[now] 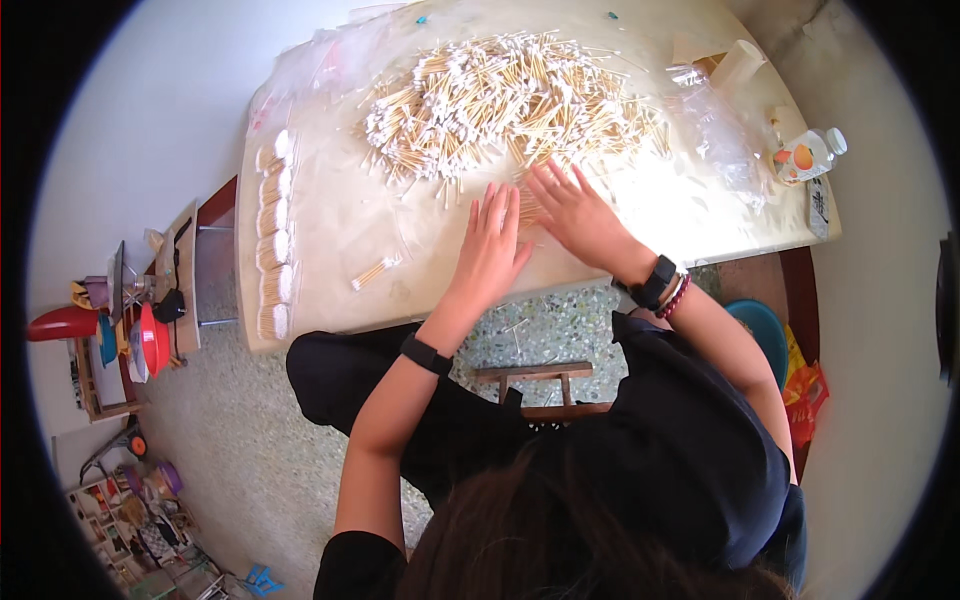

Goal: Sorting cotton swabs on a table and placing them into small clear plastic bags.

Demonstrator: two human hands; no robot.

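A large loose heap of cotton swabs (500, 95) with wooden sticks and white tips lies on the cream-coloured table (340, 235). My left hand (488, 248) rests just in front of the heap, fingers stretched out and close together. Beside it, my right hand (582, 218) is spread with its fingers pointing toward the heap. A few swabs (528, 205) lie between the two hands, partly covered by them. To the left of my left hand is a small loose bunch of swabs (375, 272). Several bundles of swabs (273, 220) stand in a row along the table's left edge.
Clear plastic bags (720, 135) lie at the right, near a white bottle (808, 157) with an orange label. More thin plastic (325, 65) covers the far left corner. Below the front edge are a wooden stool (535, 372) and a teal basin (757, 335).
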